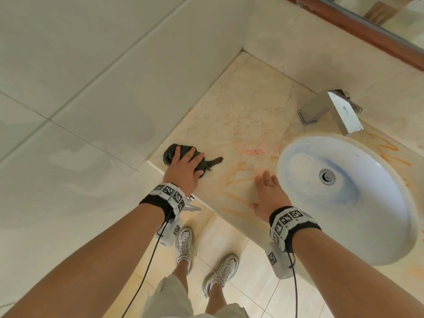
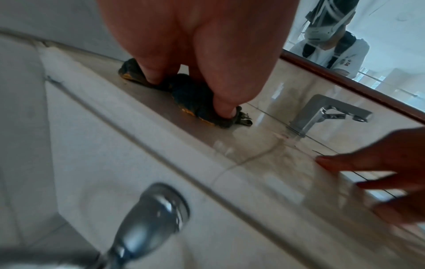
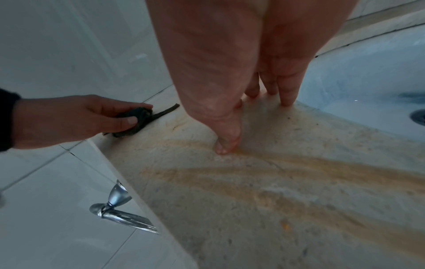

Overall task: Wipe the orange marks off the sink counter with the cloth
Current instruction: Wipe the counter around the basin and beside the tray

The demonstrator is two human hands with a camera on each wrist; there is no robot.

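A dark crumpled cloth point(image 1: 168, 154) lies near the left edge of the beige marble counter point(image 1: 241, 106), close to the tiled wall. My left hand point(image 1: 185, 162) covers it, with fingers and thumb curled round the cloth point(image 3: 138, 125). The left wrist view shows orange stains on the cloth's point(image 2: 190, 94) underside. Orange marks point(image 1: 238, 177) streak the counter between the cloth and the sink, and more orange marks point(image 1: 387, 150) lie beyond the basin. My right hand point(image 1: 267, 191) rests on the streaked counter point(image 3: 299, 163) with straight fingers, holding nothing.
A white oval sink point(image 1: 367, 203) with blue smears sits to the right, with a chrome faucet point(image 1: 332, 109) behind it. A wood-framed mirror point(image 1: 367, 31) runs along the back. A faint red smear point(image 1: 251, 152) sits mid-counter. A chrome handle point(image 3: 119, 209) juts out below the counter's front edge.
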